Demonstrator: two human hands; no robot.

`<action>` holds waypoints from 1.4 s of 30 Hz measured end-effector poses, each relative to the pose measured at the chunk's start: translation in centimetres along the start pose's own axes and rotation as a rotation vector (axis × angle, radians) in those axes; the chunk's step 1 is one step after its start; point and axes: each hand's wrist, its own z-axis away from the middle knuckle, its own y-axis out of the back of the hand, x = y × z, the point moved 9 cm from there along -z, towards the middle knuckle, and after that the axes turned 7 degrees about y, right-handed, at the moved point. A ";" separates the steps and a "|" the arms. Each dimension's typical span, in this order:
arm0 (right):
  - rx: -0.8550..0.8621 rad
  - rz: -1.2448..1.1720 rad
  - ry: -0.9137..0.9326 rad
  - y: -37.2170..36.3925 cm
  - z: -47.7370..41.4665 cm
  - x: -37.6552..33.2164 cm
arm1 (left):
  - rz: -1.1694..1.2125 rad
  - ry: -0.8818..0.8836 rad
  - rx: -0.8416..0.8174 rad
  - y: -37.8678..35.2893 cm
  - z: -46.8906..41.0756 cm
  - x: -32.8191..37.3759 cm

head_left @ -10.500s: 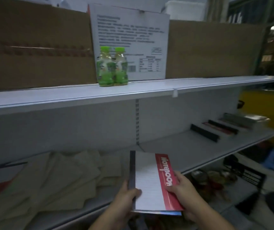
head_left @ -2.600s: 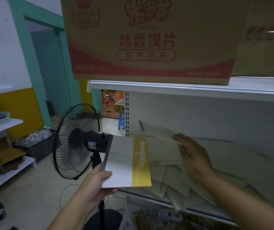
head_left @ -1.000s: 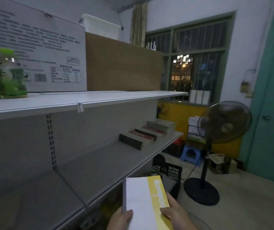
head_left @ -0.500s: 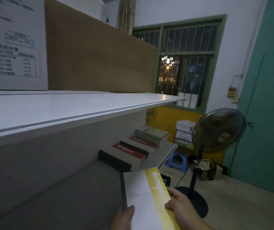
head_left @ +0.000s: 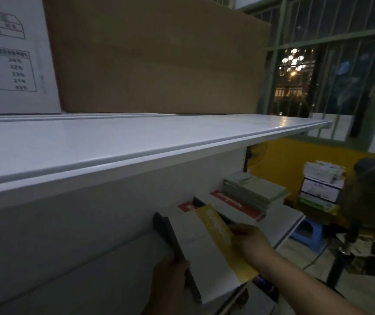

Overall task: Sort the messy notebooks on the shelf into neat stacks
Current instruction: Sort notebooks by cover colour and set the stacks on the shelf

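Observation:
Both hands hold a white notebook with a yellow stripe and a dark spine over the lower shelf. My left hand grips its spine edge near the bottom. My right hand pinches the yellow side. The notebook's far end overlaps a stack with a red stripe. Beyond it lie a second red-striped stack and a greenish stack at the shelf's right end.
The upper white shelf juts out above the hands and carries a large brown carton and a white printed box. A standing fan, a blue stool and stacked boxes stand to the right.
I have come closer to the shelf's right end. The yellow-striped notebook has moved forward and up, and its far end now lies over the nearest red-striped stack.

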 end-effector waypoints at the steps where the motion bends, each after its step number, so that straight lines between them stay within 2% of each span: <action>1: -0.035 0.033 0.007 0.1 -1.8 0.2 | 0.051 -0.007 0.055 -0.2 -0.9 0.4; 4: -0.196 0.178 0.074 -0.4 -6.8 0.3 | 0.058 -0.075 0.211 -0.2 -2.4 2.2; 7: -0.234 0.225 0.197 -1.6 -10.9 -0.5 | 0.021 -0.069 0.270 -0.5 -4.8 2.9; 10: -0.252 0.389 0.243 -4.4 -12.3 -0.1 | -0.251 -0.117 0.347 -0.7 -5.8 2.8; 12: -0.258 0.541 0.353 -6.4 -12.4 0.5 | -0.486 -0.182 0.446 -0.6 -5.6 2.5; 14: -0.245 0.648 0.464 -7.5 -12.7 1.0 | -0.549 -0.247 0.503 -0.7 -4.9 2.8; 25: -0.254 0.637 0.541 -7.9 -13.6 1.4 | -0.586 -0.287 0.531 -0.6 -4.1 3.2; 28: -0.262 0.535 0.584 -7.4 -12.5 0.8 | -0.570 -0.262 0.510 -0.6 -4.2 2.7; 31: -0.265 0.455 0.542 -6.5 -11.6 0.5 | -0.504 -0.208 0.384 -1.1 -4.0 3.0; 33: -0.286 0.548 0.565 -6.5 -11.2 -0.2 | -0.618 -0.234 0.274 -1.6 -3.2 3.9; 34: -0.316 0.652 0.573 -6.9 -11.1 -0.7 | -0.742 -0.251 0.258 -1.1 -2.7 4.3; 37: -0.435 1.051 0.563 -8.4 -9.3 -3.6 | -1.097 -0.238 0.346 4.5 0.2 4.7; 39: -0.440 1.225 0.698 -11.0 -6.0 -6.8 | -1.279 -0.239 0.402 9.6 3.5 5.4; 42: -0.522 1.140 0.976 -18.4 3.1 -11.7 | -1.295 -0.217 0.566 19.0 10.5 7.4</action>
